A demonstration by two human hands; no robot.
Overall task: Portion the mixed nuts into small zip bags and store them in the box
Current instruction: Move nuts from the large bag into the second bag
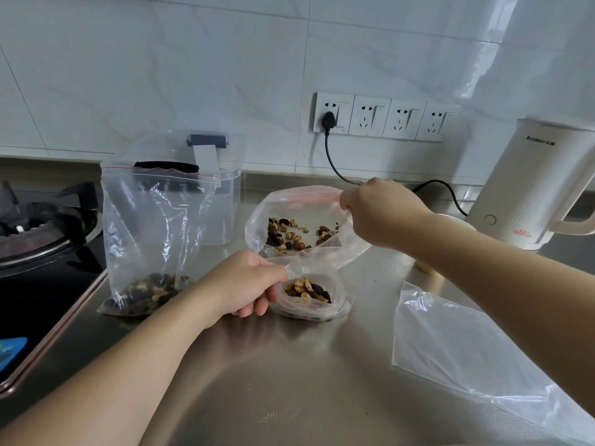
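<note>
A large clear zip bag (299, 207) with a red seal lies tilted on the steel counter, mixed nuts (289, 235) scattered inside. My right hand (380, 210) grips its upper right edge and holds it up. Just in front, a small clear bag (310, 296) sits open with a heap of nuts in it. My left hand (244, 284) pinches the small bag's left rim. A filled zip bag (151, 233) stands upright at the left, nuts at its bottom. Behind that bag stands a clear plastic box (225, 201) with its lid raised.
An empty clear plastic bag (467, 358) lies flat at the right front. A white electric kettle (528, 188) stands at the back right, its black cord (335, 165) running to the wall sockets. A gas hob (42, 226) borders the counter's left.
</note>
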